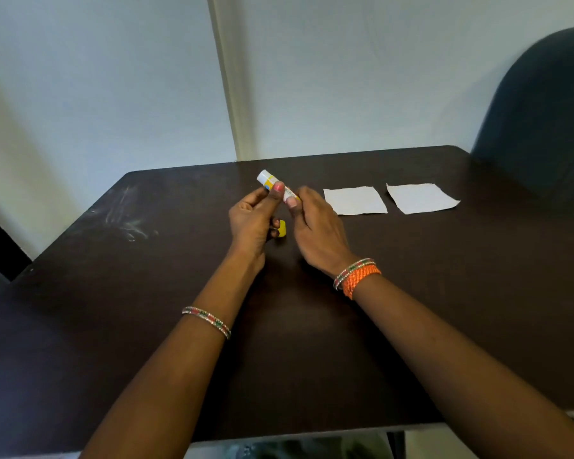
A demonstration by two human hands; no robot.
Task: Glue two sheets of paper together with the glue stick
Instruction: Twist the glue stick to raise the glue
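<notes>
Left hand (251,215) and right hand (312,217) are both gripping the uncapped glue stick (277,186) above the table (444,293) (probably twisting glue up); next, rubbing it onto the near sheet (355,200), beside the far sheet (421,197).

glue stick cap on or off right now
Off. The glue stick, held by the left hand and right hand, shows a bare white end; the yellow cap sits by the left hand.

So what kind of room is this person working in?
Probably a plain office or study room, though I can't be sure. A dark wooden table stands against a bare pale wall, with a dark padded chair pulled up at its far right corner.
</notes>
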